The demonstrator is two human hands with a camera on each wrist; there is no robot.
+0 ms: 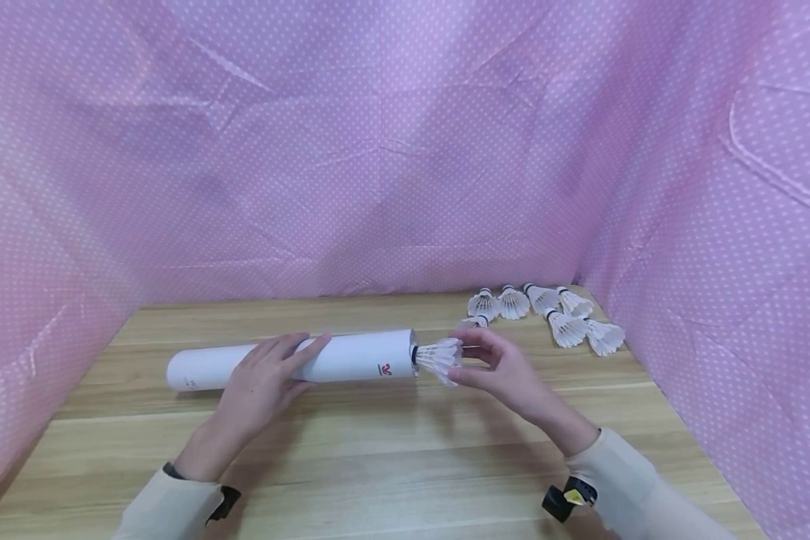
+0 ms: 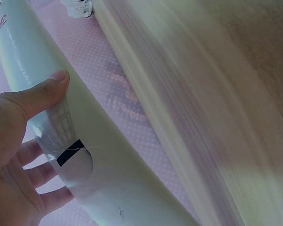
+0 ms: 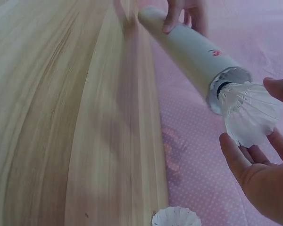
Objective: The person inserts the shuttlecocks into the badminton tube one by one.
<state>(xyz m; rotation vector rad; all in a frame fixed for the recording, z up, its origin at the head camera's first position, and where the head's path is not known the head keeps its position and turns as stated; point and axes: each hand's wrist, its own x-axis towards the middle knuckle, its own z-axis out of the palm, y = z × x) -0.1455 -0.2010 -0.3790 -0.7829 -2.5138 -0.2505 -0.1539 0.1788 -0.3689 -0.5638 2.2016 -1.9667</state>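
A long white shuttlecock tube (image 1: 358, 358) with a small red logo lies sideways, and my left hand (image 1: 259, 382) grips it around the middle. In the left wrist view a printed shuttlecock picture shows on the tube beside the thumb. My right hand (image 1: 502, 375) holds a white feather shuttlecock (image 1: 440, 360) by the rim of its skirt, thumb on one side and fingers on the other. The shuttlecock's cork end, with its black band, is inside the tube's open right end (image 3: 231, 75); the feathers stick out. White feathers also show inside that mouth.
Several loose shuttlecocks (image 1: 567, 328) lie at the back right of the wooden table (image 1: 378, 465), one (image 1: 474, 322) of them just behind my right fingers. Pink dotted cloth (image 1: 378, 150) hangs behind the table and along both sides.
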